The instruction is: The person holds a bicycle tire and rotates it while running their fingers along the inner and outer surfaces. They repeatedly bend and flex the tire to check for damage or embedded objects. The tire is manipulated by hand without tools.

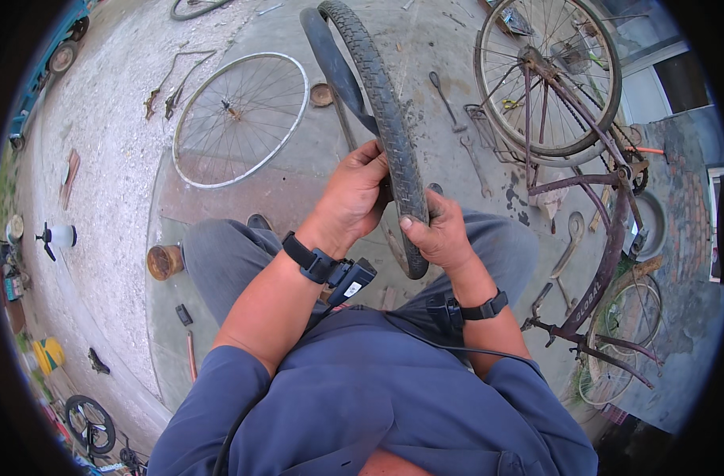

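A black bicycle tire (387, 103) with a knobbly tread stands upright in front of me, between my knees. On its left side a smooth dark inner tube (330, 63) bulges out of the upper part and runs into the tire near my left fingers. My left hand (354, 190) is closed, pinching the tire's left edge just below that spot; its fingertips are partly hidden. Lower down, my right hand (443, 230) grips the tire from the right, its thumb lying on the tread.
A bare spoked wheel (297, 119) lies on the ground ahead left. To the right stands an upturned purple bicycle frame (608, 262) with a wheel (477, 71). Wrenches (474, 163) lie between. A rusty tin (164, 262) sits beside my left knee, a spray bottle (60, 236) farther left.
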`<state>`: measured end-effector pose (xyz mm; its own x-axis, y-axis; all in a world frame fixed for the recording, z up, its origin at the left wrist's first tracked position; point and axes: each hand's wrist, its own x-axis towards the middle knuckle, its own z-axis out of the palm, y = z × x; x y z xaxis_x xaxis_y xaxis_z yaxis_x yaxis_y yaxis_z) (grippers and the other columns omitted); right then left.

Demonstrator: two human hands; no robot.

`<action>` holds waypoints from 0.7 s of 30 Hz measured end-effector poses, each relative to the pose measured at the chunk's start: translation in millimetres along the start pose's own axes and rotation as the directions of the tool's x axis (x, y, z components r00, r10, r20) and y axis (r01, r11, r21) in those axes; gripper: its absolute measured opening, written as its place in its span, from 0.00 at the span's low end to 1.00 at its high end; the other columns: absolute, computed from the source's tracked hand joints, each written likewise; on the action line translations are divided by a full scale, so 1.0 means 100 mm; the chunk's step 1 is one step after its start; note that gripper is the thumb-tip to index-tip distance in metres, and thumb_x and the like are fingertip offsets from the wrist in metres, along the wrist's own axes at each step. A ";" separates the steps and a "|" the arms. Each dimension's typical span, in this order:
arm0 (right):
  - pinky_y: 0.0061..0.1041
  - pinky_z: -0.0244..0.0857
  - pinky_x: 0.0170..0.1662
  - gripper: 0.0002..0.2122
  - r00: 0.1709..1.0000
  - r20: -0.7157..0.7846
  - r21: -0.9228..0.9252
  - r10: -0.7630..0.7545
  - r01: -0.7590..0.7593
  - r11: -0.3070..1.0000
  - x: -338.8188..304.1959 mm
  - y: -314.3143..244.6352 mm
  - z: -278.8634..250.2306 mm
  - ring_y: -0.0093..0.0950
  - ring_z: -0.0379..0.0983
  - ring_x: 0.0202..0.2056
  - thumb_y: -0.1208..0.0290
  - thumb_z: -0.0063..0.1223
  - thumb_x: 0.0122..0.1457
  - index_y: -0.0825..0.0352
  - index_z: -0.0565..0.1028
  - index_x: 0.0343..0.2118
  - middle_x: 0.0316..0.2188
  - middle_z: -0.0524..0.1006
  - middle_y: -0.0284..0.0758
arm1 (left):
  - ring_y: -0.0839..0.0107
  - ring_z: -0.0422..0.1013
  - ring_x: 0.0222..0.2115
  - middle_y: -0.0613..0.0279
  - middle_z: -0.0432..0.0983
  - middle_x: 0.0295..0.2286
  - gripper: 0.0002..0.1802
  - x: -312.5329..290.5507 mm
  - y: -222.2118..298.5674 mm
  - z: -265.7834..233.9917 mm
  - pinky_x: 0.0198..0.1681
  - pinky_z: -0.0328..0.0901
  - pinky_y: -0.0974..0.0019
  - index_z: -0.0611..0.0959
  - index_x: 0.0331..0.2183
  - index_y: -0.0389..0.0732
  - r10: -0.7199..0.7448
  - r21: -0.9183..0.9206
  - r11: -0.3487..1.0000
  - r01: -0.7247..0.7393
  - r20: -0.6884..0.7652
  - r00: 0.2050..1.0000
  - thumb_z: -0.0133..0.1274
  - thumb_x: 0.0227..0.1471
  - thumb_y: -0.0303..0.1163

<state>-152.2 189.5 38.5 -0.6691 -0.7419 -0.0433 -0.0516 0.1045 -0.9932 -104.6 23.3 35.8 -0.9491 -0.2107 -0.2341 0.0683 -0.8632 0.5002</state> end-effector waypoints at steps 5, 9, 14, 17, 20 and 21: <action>0.24 0.64 0.30 0.14 0.999 -0.020 -0.094 -0.030 0.028 0.995 -0.02 0.02 0.01 0.18 0.66 0.27 0.64 0.64 0.53 0.70 0.76 0.33 0.23 0.72 0.30 | 0.73 0.75 0.34 0.64 0.79 0.35 0.09 -0.04 0.04 -0.03 0.40 0.71 0.67 0.79 0.44 0.39 -0.021 0.066 0.998 0.019 0.028 0.999 0.51 0.64 0.31; 0.25 0.64 0.29 0.16 0.997 -0.072 -0.137 -0.036 0.026 0.990 -0.04 -0.02 -0.02 0.21 0.66 0.24 0.62 0.65 0.51 0.72 0.76 0.32 0.21 0.72 0.33 | 0.71 0.75 0.37 0.65 0.78 0.36 0.09 -0.16 0.10 -0.05 0.45 0.69 0.63 0.78 0.44 0.42 -0.041 0.050 0.998 0.040 0.021 0.999 0.50 0.64 0.33; 0.27 0.64 0.29 0.20 0.990 -0.068 -0.314 -0.122 0.095 0.945 0.00 -0.10 -0.12 0.26 0.67 0.23 0.58 0.65 0.49 0.74 0.76 0.32 0.21 0.72 0.39 | 0.67 0.73 0.45 0.63 0.78 0.42 0.12 -0.27 0.20 -0.09 0.53 0.65 0.56 0.77 0.47 0.42 -0.023 -0.012 1.000 0.025 0.130 0.991 0.47 0.64 0.32; 0.30 0.66 0.31 0.20 0.992 -0.052 -0.361 -0.118 0.092 0.928 0.05 -0.20 -0.14 0.30 0.71 0.25 0.59 0.65 0.50 0.74 0.75 0.35 0.22 0.73 0.41 | 0.66 0.72 0.48 0.61 0.77 0.45 0.13 -0.32 0.22 -0.11 0.56 0.63 0.54 0.76 0.49 0.41 -0.011 -0.013 1.000 0.013 0.140 0.990 0.48 0.63 0.30; 0.34 0.69 0.33 0.20 0.948 -0.080 -0.524 -0.307 0.222 0.822 0.13 -0.32 -0.08 0.38 0.75 0.28 0.64 0.63 0.51 0.73 0.74 0.42 0.28 0.76 0.43 | 0.66 0.72 0.49 0.60 0.77 0.46 0.13 -0.29 0.20 -0.10 0.56 0.63 0.54 0.76 0.49 0.40 0.054 0.049 0.997 -0.061 0.130 0.990 0.49 0.63 0.30; 0.35 0.70 0.34 0.20 0.914 -0.088 -0.591 -0.397 0.273 0.759 0.14 -0.36 -0.02 0.41 0.76 0.29 0.66 0.62 0.51 0.72 0.74 0.44 0.30 0.77 0.44 | 0.66 0.72 0.49 0.60 0.77 0.46 0.13 -0.27 0.18 -0.09 0.56 0.63 0.54 0.76 0.49 0.40 0.078 0.050 0.995 -0.085 0.134 0.988 0.49 0.63 0.30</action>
<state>-161.5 176.3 74.0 -0.6561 -0.6612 0.3639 -0.6597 0.2683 -0.7020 -75.1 9.3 43.7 -0.9734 -0.2143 -0.0810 0.1335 -0.8180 0.5595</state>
